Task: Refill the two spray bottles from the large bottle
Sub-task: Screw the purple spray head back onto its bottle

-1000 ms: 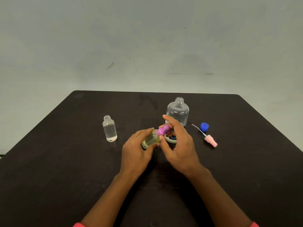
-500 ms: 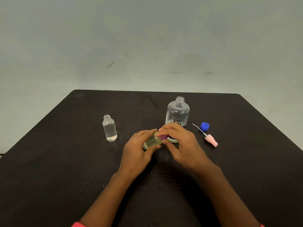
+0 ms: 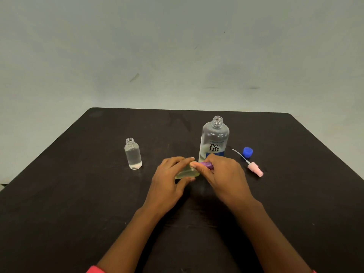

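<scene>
- left hand [image 3: 169, 178] fingers curled round yellowish spray bottle [image 3: 186, 173]
- right hand [image 3: 224, 174] fingers pinch its purple cap [image 3: 206, 165], probably seated on neck
- large bottle [image 3: 214, 142] uncapped, upright just behind

The large bottle [image 3: 214, 140], uncapped, stands upright mid-table. The clear spray bottle [image 3: 133, 154], headless, stands upright well to its left. The yellowish spray bottle [image 3: 186, 172] lies tilted just in front, purple spray head [image 3: 206, 165] at its neck.

Over the dark surface [image 3: 78, 194] the left hand [image 3: 169, 178] holds a small yellowish bottle [image 3: 186, 173], the right hand [image 3: 224, 174] with its grip pinching the purple spray top [image 3: 206, 165], the open large bottle [image 3: 214, 140] just behind, a small clear bottle [image 3: 133, 154] standing to the left, a blue cap [image 3: 247, 151] and pink sprayer [image 3: 255, 169] lying to the right
</scene>
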